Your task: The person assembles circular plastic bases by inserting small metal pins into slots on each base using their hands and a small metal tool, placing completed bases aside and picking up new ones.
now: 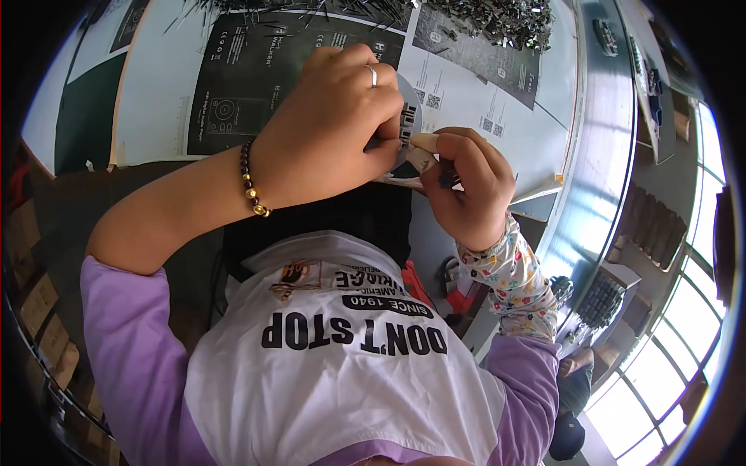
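My left hand (342, 116), wearing a ring and a beaded bracelet (250, 182), is closed above the table's front edge. At its fingertips is a row of small dark parts (406, 120), partly hidden by the fingers. Behind them shows a pale round plate (415, 93). My right hand (474, 182) is closed opposite, with pale covers (422, 147) on its thumb and forefinger tips, which meet beside the row. Inside its curled fingers sit small dark pieces (449, 175). Whether the fingertips pinch a piece cannot be seen.
A heap of small shiny dark pieces (505, 19) lies at the back right. Thin dark strips (326, 9) are piled at the back. Printed dark sheets (233, 85) cover the table. A metal rail (594, 155) runs along the right. Another person (573, 396) is at lower right.
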`<state>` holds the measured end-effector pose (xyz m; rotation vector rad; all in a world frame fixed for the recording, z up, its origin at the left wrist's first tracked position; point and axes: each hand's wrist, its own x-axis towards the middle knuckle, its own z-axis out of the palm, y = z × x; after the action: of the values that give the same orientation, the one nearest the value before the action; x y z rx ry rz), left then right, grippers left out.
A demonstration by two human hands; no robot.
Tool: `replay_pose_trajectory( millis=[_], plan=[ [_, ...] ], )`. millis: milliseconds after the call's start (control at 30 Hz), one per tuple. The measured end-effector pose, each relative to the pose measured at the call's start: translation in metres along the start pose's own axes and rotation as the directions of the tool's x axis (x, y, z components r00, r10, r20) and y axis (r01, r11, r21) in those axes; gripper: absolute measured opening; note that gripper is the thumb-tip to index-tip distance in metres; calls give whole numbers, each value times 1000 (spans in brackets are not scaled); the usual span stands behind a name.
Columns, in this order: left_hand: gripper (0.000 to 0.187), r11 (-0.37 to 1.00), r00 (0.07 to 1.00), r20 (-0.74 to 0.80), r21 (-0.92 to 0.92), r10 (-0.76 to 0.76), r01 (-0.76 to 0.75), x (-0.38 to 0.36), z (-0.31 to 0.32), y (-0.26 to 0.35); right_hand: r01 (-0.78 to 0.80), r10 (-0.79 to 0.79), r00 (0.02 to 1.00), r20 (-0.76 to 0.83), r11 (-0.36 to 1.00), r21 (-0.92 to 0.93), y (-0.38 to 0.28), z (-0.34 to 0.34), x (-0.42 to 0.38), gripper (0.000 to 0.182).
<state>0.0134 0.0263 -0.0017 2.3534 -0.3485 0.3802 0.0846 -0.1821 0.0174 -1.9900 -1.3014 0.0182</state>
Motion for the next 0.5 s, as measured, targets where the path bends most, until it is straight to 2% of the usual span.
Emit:
replay_pose_trajectory(
  millis=[133,500],
  plan=[
    [21,999,999,-33,-16,28,-28,1,4,-1,-9,7,999,-45,999,-44,0,1,-3,22],
    [23,1000,996,-87,1,17,-17,1,7,2,-134,134,991,23,991,15,-3,-2,1,22]
  ],
)
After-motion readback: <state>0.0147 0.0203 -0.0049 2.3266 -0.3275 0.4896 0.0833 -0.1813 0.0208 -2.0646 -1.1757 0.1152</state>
